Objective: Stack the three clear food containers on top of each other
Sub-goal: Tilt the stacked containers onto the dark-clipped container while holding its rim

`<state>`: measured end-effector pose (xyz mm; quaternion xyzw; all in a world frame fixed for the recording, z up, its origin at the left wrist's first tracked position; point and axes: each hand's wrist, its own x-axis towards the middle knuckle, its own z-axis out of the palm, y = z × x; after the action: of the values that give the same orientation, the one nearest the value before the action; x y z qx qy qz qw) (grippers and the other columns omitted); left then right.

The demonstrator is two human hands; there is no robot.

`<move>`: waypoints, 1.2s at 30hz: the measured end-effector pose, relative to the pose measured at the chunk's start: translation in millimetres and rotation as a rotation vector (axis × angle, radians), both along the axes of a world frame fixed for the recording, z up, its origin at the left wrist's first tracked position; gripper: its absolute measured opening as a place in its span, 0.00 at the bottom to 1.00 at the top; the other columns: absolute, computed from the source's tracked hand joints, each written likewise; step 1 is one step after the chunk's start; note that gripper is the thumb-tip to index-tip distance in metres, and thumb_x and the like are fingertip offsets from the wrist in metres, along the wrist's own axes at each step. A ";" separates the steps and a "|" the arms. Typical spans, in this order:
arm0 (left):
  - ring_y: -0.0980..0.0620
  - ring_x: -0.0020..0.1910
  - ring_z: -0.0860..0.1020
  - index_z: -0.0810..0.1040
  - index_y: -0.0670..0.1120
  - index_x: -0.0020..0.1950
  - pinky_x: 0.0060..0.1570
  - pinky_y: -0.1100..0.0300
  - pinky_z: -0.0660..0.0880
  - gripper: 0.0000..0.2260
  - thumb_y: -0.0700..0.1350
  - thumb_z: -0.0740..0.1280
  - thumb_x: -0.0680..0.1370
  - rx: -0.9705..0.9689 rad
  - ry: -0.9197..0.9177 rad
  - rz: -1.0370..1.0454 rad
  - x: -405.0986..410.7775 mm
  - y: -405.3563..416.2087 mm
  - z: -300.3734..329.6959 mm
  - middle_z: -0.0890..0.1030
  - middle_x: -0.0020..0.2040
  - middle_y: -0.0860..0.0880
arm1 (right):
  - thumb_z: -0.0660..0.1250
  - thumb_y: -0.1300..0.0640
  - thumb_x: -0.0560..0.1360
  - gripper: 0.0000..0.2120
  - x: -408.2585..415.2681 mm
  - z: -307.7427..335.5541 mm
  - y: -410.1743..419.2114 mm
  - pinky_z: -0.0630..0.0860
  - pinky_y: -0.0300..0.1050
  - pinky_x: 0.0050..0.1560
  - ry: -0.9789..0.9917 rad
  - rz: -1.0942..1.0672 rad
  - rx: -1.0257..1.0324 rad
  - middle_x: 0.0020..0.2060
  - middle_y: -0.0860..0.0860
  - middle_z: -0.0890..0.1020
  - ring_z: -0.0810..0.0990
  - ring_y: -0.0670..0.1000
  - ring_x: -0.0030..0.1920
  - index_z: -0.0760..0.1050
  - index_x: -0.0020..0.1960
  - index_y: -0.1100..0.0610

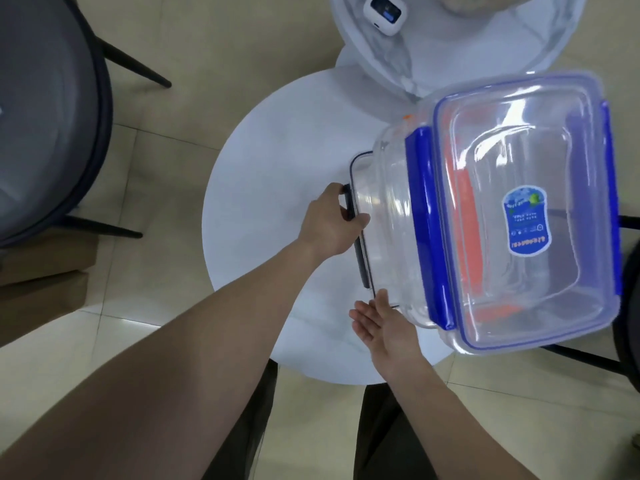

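A tall stack of clear food containers stands on the round white table (270, 174). The top container (519, 216) has a blue-clipped lid with a blue sticker. Through it an orange-trimmed container (464, 209) shows underneath. The bottom container (362, 209) has a dark-rimmed lid. My left hand (332, 220) grips the dark clip on that bottom container's left side. My right hand (384, 323) lies flat with fingers spread against the stack's near corner, holding nothing.
A second white round table (450, 46) at the back carries a small white device (384, 12). A dark grey chair (45, 116) stands at the left. Black chair legs (588, 358) show at the right. Beige tiled floor surrounds the tables.
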<state>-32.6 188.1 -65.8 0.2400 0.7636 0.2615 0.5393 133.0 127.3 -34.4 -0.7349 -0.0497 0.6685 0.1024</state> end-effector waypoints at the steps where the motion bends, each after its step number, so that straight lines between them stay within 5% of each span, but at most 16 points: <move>1: 0.54 0.39 0.80 0.70 0.47 0.71 0.38 0.61 0.78 0.25 0.48 0.73 0.76 -0.022 -0.031 0.042 1.9 -4.9 -1.3 0.79 0.41 0.53 | 0.60 0.54 0.84 0.12 6.7 -0.2 0.7 0.75 0.52 0.57 -0.012 0.002 0.016 0.48 0.58 0.82 0.82 0.57 0.50 0.74 0.58 0.63; 7: 0.47 0.46 0.86 0.72 0.46 0.61 0.52 0.47 0.84 0.24 0.48 0.79 0.70 -0.104 -0.211 0.261 19.1 -28.2 -10.5 0.85 0.48 0.43 | 0.60 0.56 0.84 0.11 33.1 -2.5 8.0 0.80 0.52 0.55 -0.024 -0.107 0.088 0.53 0.62 0.82 0.85 0.60 0.51 0.73 0.59 0.63; 10: 0.46 0.46 0.87 0.73 0.45 0.54 0.52 0.46 0.84 0.21 0.47 0.80 0.69 -0.119 -0.236 0.336 25.9 -35.7 -11.4 0.85 0.47 0.43 | 0.63 0.53 0.83 0.15 37.9 -7.0 9.0 0.86 0.53 0.48 -0.002 -0.256 0.130 0.59 0.65 0.82 0.89 0.61 0.50 0.73 0.63 0.63; 20: 0.46 0.50 0.85 0.74 0.47 0.55 0.53 0.46 0.83 0.23 0.49 0.80 0.67 -0.096 -0.154 0.478 22.3 -37.2 -12.3 0.83 0.49 0.46 | 0.69 0.54 0.80 0.22 36.2 -13.4 11.2 0.82 0.64 0.56 0.112 -0.480 0.181 0.67 0.65 0.77 0.84 0.65 0.61 0.70 0.71 0.59; 27: 0.44 0.39 0.83 0.77 0.42 0.47 0.46 0.44 0.85 0.15 0.43 0.80 0.69 0.009 -0.163 0.603 10.7 -38.0 -13.3 0.82 0.43 0.40 | 0.71 0.55 0.79 0.22 33.2 -14.2 8.4 0.85 0.48 0.45 0.007 -0.386 0.208 0.60 0.63 0.84 0.89 0.58 0.52 0.73 0.68 0.63; 32: 0.36 0.46 0.85 0.76 0.42 0.43 0.45 0.46 0.86 0.13 0.43 0.79 0.70 -0.002 -0.147 0.619 15.6 -33.9 -12.4 0.83 0.49 0.33 | 0.71 0.55 0.78 0.21 37.1 -13.4 8.3 0.85 0.46 0.43 -0.004 -0.326 0.219 0.59 0.63 0.85 0.89 0.57 0.52 0.75 0.68 0.64; 36: 0.42 0.39 0.83 0.76 0.41 0.43 0.45 0.46 0.86 0.12 0.42 0.79 0.70 -0.017 -0.150 0.578 16.6 -28.6 -12.8 0.83 0.45 0.35 | 0.71 0.55 0.78 0.22 41.3 -13.7 7.1 0.85 0.46 0.44 -0.003 -0.331 0.223 0.59 0.62 0.84 0.88 0.57 0.54 0.75 0.68 0.64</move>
<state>-16.0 159.4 -78.7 -0.0120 0.7606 0.4148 0.4993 174.4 134.4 -48.1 -0.7183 -0.0022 0.6317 0.2915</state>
